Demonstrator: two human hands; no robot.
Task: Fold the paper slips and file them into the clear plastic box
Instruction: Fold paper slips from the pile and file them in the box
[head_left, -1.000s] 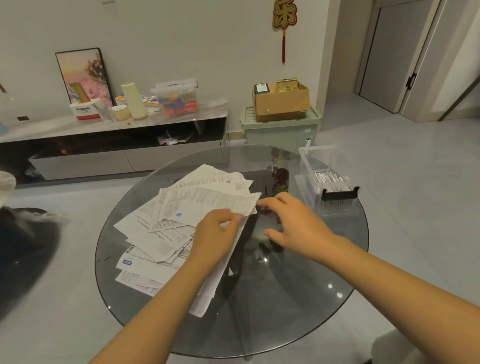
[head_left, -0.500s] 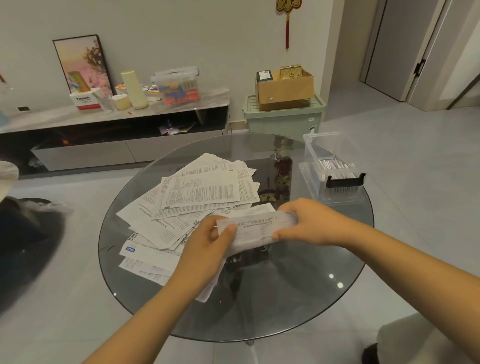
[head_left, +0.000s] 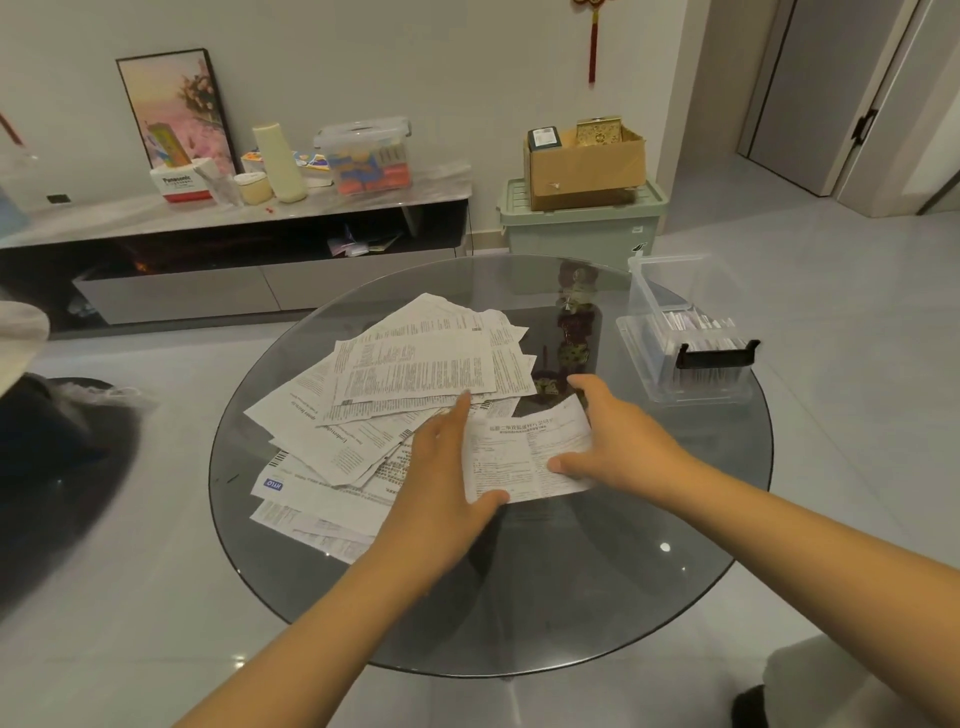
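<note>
White slip front and centre: a printed sheet, dense small text under a bold heading line, roughly rectangular, top edge ragged and rising to a torn-looking peak near the right corner. It lies flat on the glass table, just right of the loose pile of other printed sheets, overlapping the pile's near edge.

Left hand sits on the slip's left side, fingers straight and together, pointing away, thumb tip pressing the bottom-left corner. Right hand frames the right side, spread wide: thumb on the lower right edge, fingers reaching up by the top-right corner. Both hands flat and relaxed, nothing pinched.

The box stands well apart at the table's far right rim: clear plastic, rectangular, thin walls, a black clip bar on its near end, slips standing on edge inside.

The table is round, dark smoked glass, glossy, catching ceiling light spots. The pile fans out in overlapping, creased sheets, some with barcodes, one with a blue logo. Beyond, a low cabinet with a pale marble-look top, a cardboard carton on a green tub, pale shiny floor tiles.
</note>
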